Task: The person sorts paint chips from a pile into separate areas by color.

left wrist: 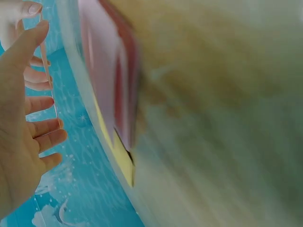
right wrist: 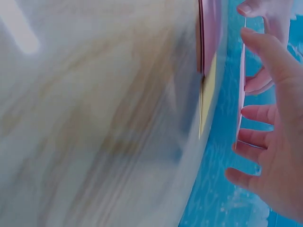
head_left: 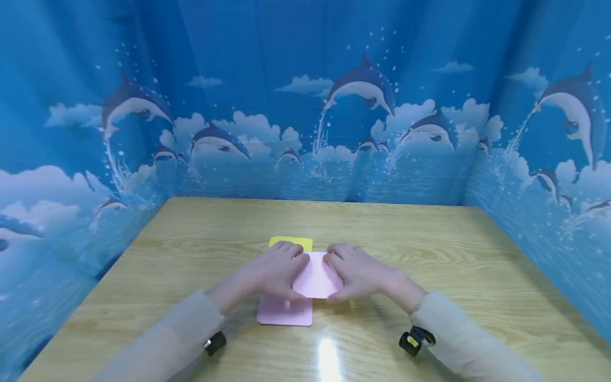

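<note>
Pink square paper sheet (head_left: 316, 276) is held raised off the light wooden surface (head_left: 191, 254), just above a flat stack of pink paper sheets (head_left: 285, 312). Left hand (head_left: 276, 269) pinches the sheet's left edge, thumb beneath and fingers curled over the top; right hand (head_left: 355, 271) grips the right edge the same way. Wrist views show the sheet edge-on between thumb and fingers, apart from the stack. Judgement: a two-sided hold keeps the thin sheet flat and level, probably so its edges can be lined up. Yellow paper sheet (head_left: 291, 242) lies behind the stack, its far end showing past the left fingers. Dolphin-print blue curtain (head_left: 305, 106) backs the surface.
</note>
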Demonstrator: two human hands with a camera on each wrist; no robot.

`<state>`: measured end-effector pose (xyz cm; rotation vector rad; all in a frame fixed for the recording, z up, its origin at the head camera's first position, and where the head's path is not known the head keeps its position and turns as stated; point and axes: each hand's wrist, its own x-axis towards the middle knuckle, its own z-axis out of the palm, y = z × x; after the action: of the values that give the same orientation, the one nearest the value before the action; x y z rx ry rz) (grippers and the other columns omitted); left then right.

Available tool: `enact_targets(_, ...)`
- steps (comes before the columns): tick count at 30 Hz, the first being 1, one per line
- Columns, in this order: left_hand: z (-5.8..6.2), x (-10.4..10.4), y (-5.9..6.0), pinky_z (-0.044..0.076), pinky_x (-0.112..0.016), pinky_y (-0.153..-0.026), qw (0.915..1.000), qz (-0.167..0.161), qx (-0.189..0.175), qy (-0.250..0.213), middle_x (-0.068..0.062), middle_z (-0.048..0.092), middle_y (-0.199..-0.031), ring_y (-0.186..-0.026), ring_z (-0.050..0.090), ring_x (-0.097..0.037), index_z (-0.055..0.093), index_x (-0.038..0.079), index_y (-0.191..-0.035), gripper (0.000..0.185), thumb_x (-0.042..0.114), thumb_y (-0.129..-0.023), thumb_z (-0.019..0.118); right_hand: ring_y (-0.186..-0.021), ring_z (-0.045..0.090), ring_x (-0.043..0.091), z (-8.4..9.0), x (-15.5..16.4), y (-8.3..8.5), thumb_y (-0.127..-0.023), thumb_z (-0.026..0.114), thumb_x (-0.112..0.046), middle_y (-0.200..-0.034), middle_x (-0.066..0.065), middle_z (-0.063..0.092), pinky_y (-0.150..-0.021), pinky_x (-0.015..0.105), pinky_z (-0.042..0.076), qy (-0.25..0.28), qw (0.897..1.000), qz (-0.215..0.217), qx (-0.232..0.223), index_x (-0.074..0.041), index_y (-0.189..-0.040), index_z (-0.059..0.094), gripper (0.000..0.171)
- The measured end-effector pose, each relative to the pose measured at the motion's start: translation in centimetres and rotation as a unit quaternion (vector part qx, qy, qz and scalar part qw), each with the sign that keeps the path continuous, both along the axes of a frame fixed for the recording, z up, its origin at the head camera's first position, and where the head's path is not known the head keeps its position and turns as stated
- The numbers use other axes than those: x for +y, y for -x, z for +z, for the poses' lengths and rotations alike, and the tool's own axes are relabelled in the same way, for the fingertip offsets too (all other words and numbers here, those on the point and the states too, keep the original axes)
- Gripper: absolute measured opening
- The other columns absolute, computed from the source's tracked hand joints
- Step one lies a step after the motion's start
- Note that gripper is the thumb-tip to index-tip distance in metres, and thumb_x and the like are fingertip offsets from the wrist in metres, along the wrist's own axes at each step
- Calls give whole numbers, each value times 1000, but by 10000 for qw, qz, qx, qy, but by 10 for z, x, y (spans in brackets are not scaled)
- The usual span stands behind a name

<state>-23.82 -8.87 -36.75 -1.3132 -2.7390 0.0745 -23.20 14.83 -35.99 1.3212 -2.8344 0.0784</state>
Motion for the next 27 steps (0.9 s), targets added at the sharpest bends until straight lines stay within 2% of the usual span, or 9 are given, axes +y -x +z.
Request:
enact_targets(8,-3,-30,-19,32,-42,-100,9989,273,-365,-108,-6,48,-117,-108,42,-22,53,12,-116,75,71,-70,57,-119,41,26,-6,-26,-4,-71,63,-64,-132,14,42,-93,45,39,-280,9991,277,-125,-8,-129,47,82)
enact_targets(12,-5,-41,-24,32,-42,-100,9983,319,-471,-129,-6,49,-118,-108,43,-22,53,13,-116,75,72,-69,57,-118,41,25,-10,-37,-5,-71,62,-66,-131,13,42,-91,43,40,-351,9984,426,-131,-9,-129,47,83)
enact_targets(17,-8,-48,-27,32,-43,-101,9968,398,-687,-111,-7,49,-120,-111,43,-23,52,14,-120,79,75,-69,54,-119,39,25,-15,-46,-6,-69,58,-73,-134,13,40,-93,42,38,-469,9976,416,-305,-11,-132,44,90)
enact_targets(23,-13,-55,-31,36,-42,-95,9966,254,-776,-55,-4,49,-112,-105,46,-21,52,15,-118,78,76,-70,53,-119,40,23,-20,-55,-11,-72,59,-68,-134,12,40,-93,43,37,-662,9963,436,-342,-11,-133,43,85)
enact_targets(27,-16,-57,-33,35,-42,-96,9967,200,-784,-14,-4,49,-113,-106,45,-21,52,15,-119,77,76,-71,53,-113,43,20,-21,-60,-15,-73,61,-64,-131,9,43,-89,38,39,-745,9956,466,-319,-11,-132,44,81)
